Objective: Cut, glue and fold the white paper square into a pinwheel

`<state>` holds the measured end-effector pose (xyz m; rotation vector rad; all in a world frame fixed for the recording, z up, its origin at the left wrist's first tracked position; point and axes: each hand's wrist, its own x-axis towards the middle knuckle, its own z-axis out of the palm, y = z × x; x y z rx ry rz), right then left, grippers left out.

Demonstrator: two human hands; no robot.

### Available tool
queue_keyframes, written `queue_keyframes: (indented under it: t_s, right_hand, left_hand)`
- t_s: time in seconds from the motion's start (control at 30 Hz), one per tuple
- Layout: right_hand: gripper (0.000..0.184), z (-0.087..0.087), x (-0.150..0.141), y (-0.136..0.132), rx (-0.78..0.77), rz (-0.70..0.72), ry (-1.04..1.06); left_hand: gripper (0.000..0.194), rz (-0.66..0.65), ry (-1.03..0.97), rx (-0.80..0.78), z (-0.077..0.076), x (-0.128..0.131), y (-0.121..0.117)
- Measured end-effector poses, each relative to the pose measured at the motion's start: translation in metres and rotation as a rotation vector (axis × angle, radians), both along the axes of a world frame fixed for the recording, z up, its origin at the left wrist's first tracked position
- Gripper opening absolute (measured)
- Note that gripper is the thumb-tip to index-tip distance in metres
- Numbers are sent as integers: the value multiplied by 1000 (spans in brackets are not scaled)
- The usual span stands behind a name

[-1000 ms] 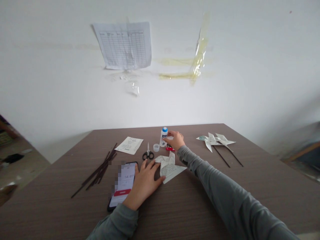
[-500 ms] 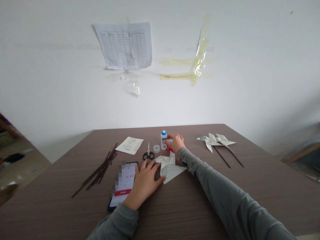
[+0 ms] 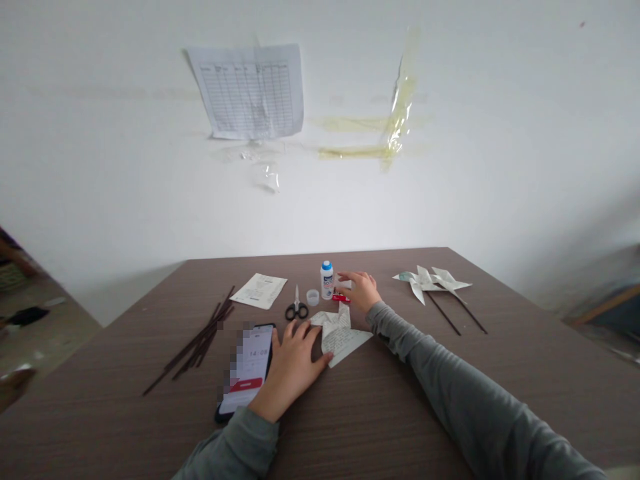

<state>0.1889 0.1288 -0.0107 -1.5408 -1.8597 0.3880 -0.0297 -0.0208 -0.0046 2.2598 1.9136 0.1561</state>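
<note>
Handwritten folded paper [image 3: 340, 337] against left hand [image 3: 293, 373], fingers [image 3: 303, 333] spread; right hand [image 3: 361, 292], fingers [image 3: 350, 275] apart, near blue-capped bottle [image 3: 327, 283]

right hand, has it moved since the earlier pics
Yes, the right hand has shifted rightward and slightly toward the person, farther from the scissors.

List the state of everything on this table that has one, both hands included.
Folded paper, creased, lying flat
Left hand, spread on the table, thumb against the paper
Right hand, open, fingers spread
Scissors, closed, lying flat
Blue-capped bottle, upright
Phone, screen lit
Paper pinwheels, on sticks, lying down
Dark sticks, loose pile
</note>
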Motion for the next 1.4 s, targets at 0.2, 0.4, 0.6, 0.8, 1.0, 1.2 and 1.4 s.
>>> queue_keyframes:
  t_s: [0.2, 0.4, 0.6, 0.8, 1.0, 1.2, 1.4]
  right_hand:
    - [31, -15, 28, -28, 86, 74, -22]
    - [22, -39, 53, -62, 158, 240, -108]
    - [19, -46, 55, -94, 67, 338, -259]
    - [24, -36, 42, -104, 0, 304, -359]
    - [26, -31, 37, -108, -12, 275, -356]
    - [22, -33, 36, -107, 26, 262, -306]
    - [19, -31, 35, -108, -5, 264, -289]
  left_hand:
    - [57, -1, 2, 68, -5, 6, -2]
    - [55, -16, -15, 118, -12, 8, -2]
    - [55, -40, -44, 129, -19, 5, 1]
    - [57, -38, -53, 80, -11, 8, -2]
    - [58, -25, -19, 43, -4, 12, -5]
    - [57, -31, -23, 54, -7, 9, -4]
    - [57, -30, -3, 50, -4, 10, -5]
